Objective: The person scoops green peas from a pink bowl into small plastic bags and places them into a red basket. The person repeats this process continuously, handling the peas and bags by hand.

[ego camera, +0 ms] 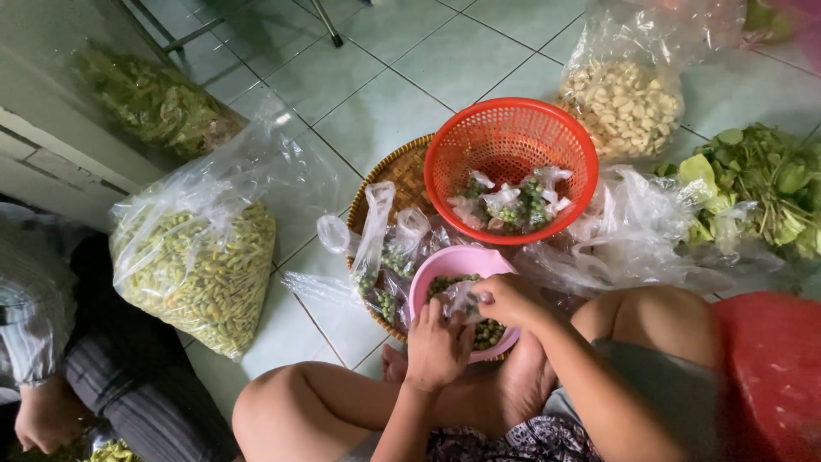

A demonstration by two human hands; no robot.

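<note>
On the tiled floor, left to right, a clear bag of yellow-green pods (201,274) slumps, then the left hand (438,346) and right hand (505,299) close their grip together on a small clear bag (462,298) over the pink bowl (453,261), mouth upward, before the red basket (511,137) and garlic bag (623,103).

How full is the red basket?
Mostly empty: the red basket holds only a few small tied bags of green peas at its bottom.
</note>
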